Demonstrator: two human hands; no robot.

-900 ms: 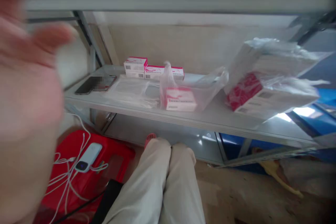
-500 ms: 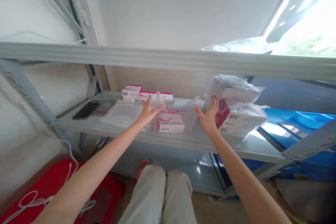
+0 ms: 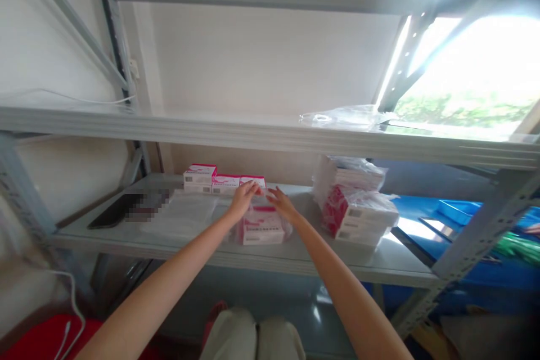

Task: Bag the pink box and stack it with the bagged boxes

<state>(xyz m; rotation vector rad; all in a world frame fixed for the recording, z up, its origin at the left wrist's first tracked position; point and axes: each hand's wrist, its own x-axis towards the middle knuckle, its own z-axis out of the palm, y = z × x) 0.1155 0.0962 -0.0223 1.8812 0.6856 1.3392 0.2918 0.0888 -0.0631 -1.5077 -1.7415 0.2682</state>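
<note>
Both hands meet over the bagged box (image 3: 262, 226) at the front middle of the lower shelf (image 3: 379, 264). The left hand (image 3: 243, 198) and right hand (image 3: 282, 205) seem to pinch the bag's top between them, likely to gather its mouth, though how tightly the fingers close I cannot tell. Loose boxes (image 3: 213, 179) line the back wall; a wrapped stack (image 3: 356, 208) sits just right, a phone (image 3: 112, 214) far left.

shelf (image 3: 295, 261): phone (image 3: 110, 212) left | bagged box (image 3: 262, 227) middle, box row (image 3: 223, 181) behind | wrapped stack (image 3: 358, 208) right
</note>
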